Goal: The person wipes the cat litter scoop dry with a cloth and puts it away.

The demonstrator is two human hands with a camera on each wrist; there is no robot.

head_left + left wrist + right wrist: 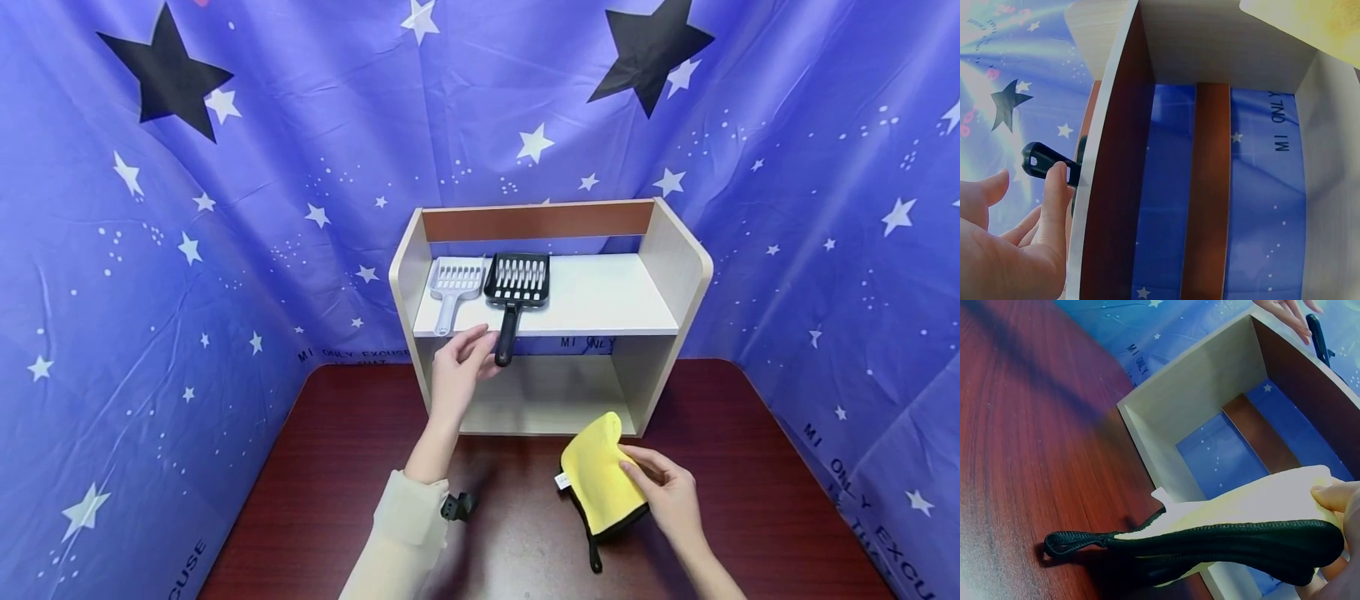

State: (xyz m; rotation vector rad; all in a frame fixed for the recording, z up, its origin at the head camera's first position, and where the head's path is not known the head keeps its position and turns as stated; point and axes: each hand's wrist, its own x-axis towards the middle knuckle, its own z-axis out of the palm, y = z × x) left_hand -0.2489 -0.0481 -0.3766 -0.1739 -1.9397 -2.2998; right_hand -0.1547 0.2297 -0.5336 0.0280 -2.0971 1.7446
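Note:
A black slotted litter scoop lies on the upper shelf with its handle jutting past the front edge. My left hand is beside that handle, fingertips right at it; the thumb stands apart from the fingers in the left wrist view. To its left lies a pale grey litter scoop. My right hand pinches a folded yellow cloth by its right edge, in front of the lower shelf. The cloth has black edging, a white tag and a black hanging loop.
A small two-tier wooden shelf unit stands at the back of the dark red table. Its lower shelf opens toward me. Blue curtains with stars hang behind and at both sides.

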